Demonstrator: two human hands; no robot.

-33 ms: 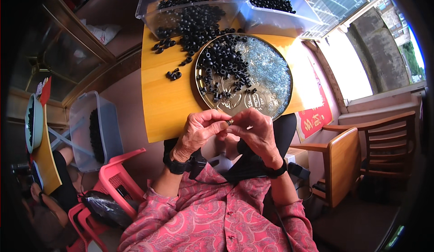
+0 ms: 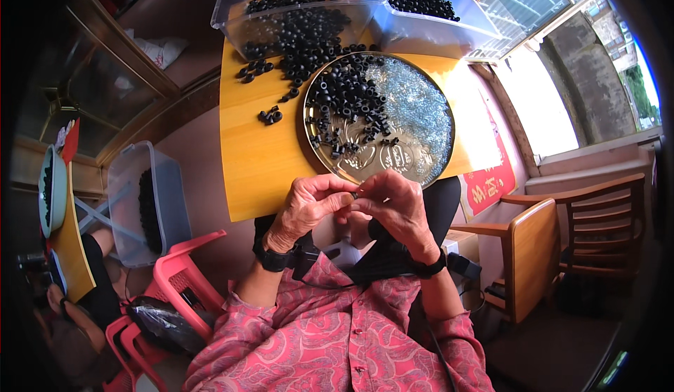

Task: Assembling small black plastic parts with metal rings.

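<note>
Close together in front of my body, just off the near rim of a round metal tray (image 2: 307, 139), my two hands meet at the fingertips. My left hand (image 2: 309, 208) pinches a small dark piece (image 2: 354, 195) between thumb and forefinger. From the other side my right hand (image 2: 397, 206) grips at the same piece, and the fingers cover most of it. Small black ring-like plastic pieces (image 2: 347, 97) fill the tray's left part. Tiny clear, shiny pieces (image 2: 414, 97) are spread over its right part. The tray stands on a yellow wooden table (image 2: 256, 171).
More black pieces lie loose beyond the tray, next to a clear bin (image 2: 221, 12) and a second bin (image 2: 428, 30) holding such pieces. At left are a pink plastic chair (image 2: 175, 272), a clear tub (image 2: 165, 209) and another person's arm (image 2: 81, 322). A wooden chair (image 2: 530, 258) stands right.
My fingers have shifted slightly around the small piece, and less of it shows between the fingertips. Everything else is the same.
</note>
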